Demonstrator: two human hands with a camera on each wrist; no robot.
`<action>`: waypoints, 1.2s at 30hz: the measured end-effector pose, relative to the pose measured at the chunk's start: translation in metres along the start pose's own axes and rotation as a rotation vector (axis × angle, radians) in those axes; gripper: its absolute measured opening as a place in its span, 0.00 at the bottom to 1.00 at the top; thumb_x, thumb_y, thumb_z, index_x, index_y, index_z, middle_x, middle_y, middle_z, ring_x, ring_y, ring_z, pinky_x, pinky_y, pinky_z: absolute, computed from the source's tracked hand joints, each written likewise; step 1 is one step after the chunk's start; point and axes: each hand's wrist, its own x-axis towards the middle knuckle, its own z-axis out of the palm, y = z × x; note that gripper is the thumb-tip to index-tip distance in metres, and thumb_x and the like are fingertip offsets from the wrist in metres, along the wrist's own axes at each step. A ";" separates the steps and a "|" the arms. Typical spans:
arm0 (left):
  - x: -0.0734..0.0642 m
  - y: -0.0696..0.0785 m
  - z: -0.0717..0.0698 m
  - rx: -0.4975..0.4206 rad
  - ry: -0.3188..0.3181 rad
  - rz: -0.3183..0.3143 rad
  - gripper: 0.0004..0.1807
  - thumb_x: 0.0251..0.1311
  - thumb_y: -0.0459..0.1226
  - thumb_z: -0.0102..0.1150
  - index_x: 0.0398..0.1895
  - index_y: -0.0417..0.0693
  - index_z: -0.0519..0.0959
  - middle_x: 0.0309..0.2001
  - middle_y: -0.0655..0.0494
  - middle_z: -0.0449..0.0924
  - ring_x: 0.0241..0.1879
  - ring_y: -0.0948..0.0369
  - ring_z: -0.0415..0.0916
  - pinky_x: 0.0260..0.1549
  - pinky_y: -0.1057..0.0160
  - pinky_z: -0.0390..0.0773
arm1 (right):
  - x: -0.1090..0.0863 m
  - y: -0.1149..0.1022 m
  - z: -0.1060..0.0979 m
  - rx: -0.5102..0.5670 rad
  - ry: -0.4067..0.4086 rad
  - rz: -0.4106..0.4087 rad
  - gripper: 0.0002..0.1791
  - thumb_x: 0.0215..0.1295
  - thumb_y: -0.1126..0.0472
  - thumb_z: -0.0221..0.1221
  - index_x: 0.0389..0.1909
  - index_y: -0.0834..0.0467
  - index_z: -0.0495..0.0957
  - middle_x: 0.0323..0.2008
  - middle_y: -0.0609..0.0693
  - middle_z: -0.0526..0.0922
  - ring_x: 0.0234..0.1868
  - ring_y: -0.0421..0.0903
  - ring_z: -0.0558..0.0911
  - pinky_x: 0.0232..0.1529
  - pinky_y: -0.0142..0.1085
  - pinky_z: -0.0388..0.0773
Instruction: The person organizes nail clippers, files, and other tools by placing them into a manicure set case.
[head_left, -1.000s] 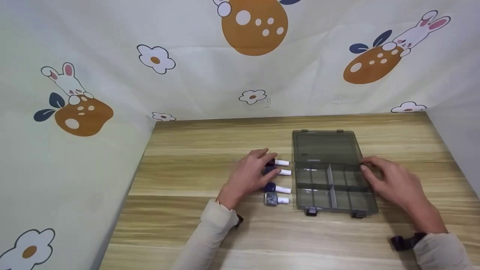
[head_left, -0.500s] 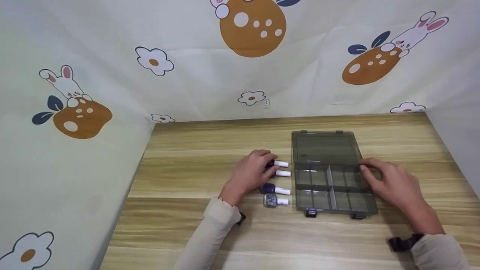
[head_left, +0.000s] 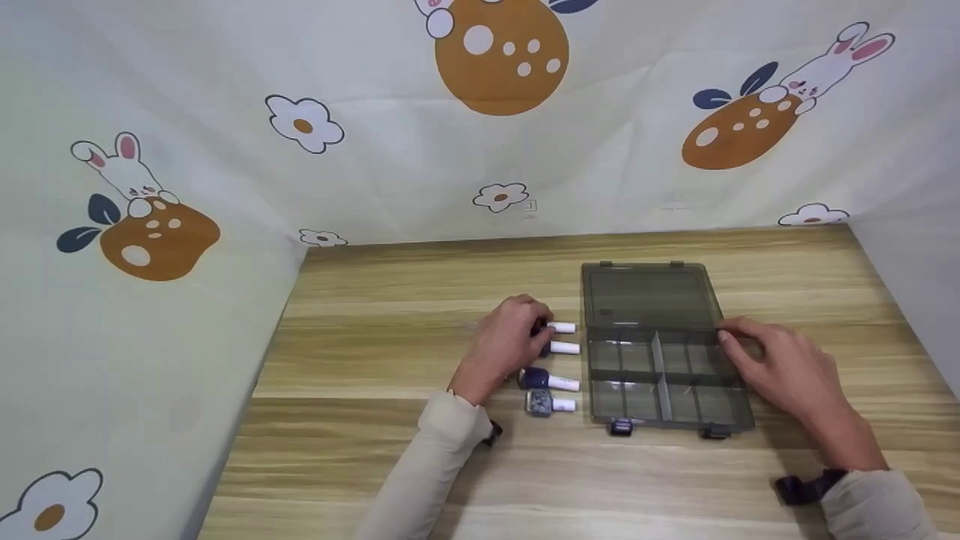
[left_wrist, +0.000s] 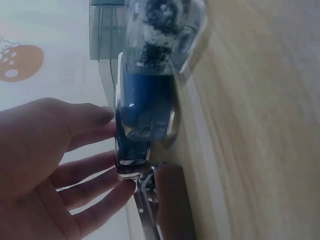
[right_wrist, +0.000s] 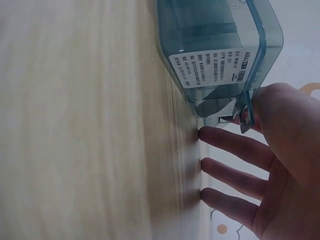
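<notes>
In the head view several white-capped nail polish bottles lie in a column left of an open, grey see-through compartment box (head_left: 626, 405). My left hand (head_left: 510, 330) curls round the dark farthest nail polish bottle (head_left: 562, 328), its thumb beside a second dark bottle (head_left: 565, 348). A dark blue bottle (head_left: 535, 377) and a clear bottle with speckled contents (head_left: 538, 403) lie nearer. In the left wrist view these nearer bottles partly cover the gripped one. My right hand (head_left: 780, 364) holds the box's right edge by the hinge with thumb and index finger; the other fingers (right_wrist: 235, 145) reach down to the table.
The box lid (head_left: 649, 292) lies back flat, away from me, with two latches (head_left: 621, 427) on the near side. A thin clear object (head_left: 470, 325) shows left of the left hand. Patterned cloth (head_left: 390, 172) hangs behind the wooden table (head_left: 360, 360).
The left hand's fingers have drawn in from a looser spread to close round the farthest bottle. The left forearm has shifted slightly right. The right hand keeps its place at the box.
</notes>
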 end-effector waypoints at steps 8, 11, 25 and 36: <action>0.003 0.003 0.002 -0.029 -0.009 -0.076 0.08 0.71 0.43 0.70 0.48 0.55 0.92 0.44 0.58 0.89 0.42 0.61 0.86 0.40 0.57 0.88 | 0.000 -0.002 -0.001 0.002 -0.009 0.005 0.19 0.80 0.43 0.59 0.60 0.47 0.88 0.57 0.65 0.89 0.53 0.77 0.86 0.28 0.67 0.79; 0.004 0.004 0.001 -0.042 -0.023 -0.091 0.08 0.71 0.42 0.69 0.48 0.54 0.92 0.45 0.58 0.90 0.44 0.61 0.86 0.42 0.56 0.89 | 0.001 -0.002 -0.001 0.007 -0.007 0.008 0.19 0.80 0.43 0.59 0.59 0.47 0.88 0.57 0.66 0.89 0.53 0.77 0.86 0.29 0.68 0.79; 0.009 0.006 -0.004 -0.095 -0.078 -0.120 0.08 0.70 0.41 0.72 0.47 0.51 0.93 0.47 0.56 0.91 0.48 0.58 0.87 0.48 0.57 0.89 | 0.000 -0.002 0.000 0.016 -0.017 0.034 0.19 0.80 0.41 0.58 0.59 0.45 0.88 0.57 0.65 0.89 0.52 0.76 0.86 0.25 0.63 0.78; 0.009 0.009 0.001 0.077 -0.082 -0.070 0.09 0.77 0.43 0.64 0.51 0.52 0.87 0.49 0.55 0.88 0.50 0.56 0.84 0.45 0.55 0.89 | 0.000 -0.002 0.000 0.024 -0.026 0.046 0.20 0.81 0.41 0.58 0.60 0.47 0.88 0.59 0.67 0.88 0.53 0.77 0.86 0.29 0.67 0.79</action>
